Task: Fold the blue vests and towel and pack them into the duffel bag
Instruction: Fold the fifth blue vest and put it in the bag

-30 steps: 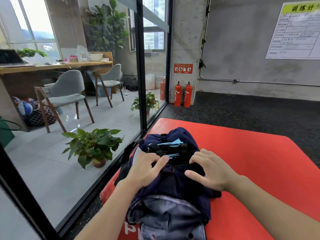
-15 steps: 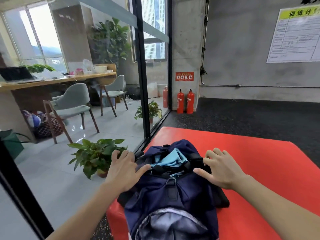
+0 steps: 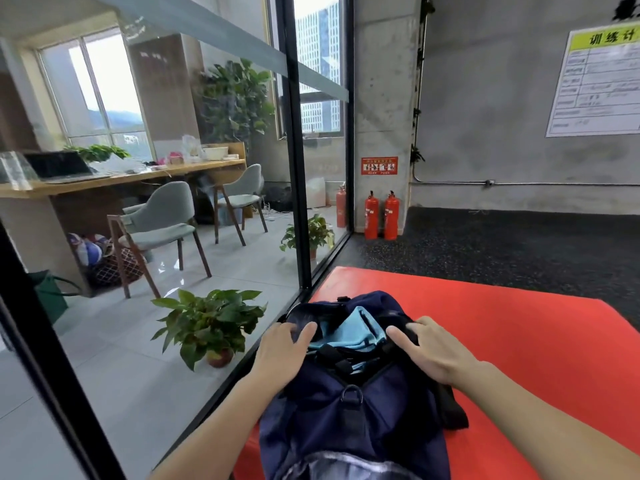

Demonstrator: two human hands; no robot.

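Low centre of the frame: navy duffel bag [image 3: 349, 410] on the red mat [image 3: 519, 341], long axis running away from the camera. Further up, left hand [image 3: 282, 351] and right hand [image 3: 433, 351] flat on either side of the open mouth, fingers [image 3: 398, 336] nearly straight, gripping nothing. Between them, light blue fabric [image 3: 360, 329] inside, about equally near both hands.

Landmark: black-framed glass partition [image 3: 294, 168]
Left of it: wooden desk [image 3: 121, 176], two grey chairs [image 3: 159, 223], potted plants [image 3: 211, 323], daylit windows [image 3: 100, 95]
Right of it: concrete wall [image 3: 485, 116], fire extinguishers [image 3: 381, 216], dark speckled floor [image 3: 502, 244], red mat [image 3: 502, 327]
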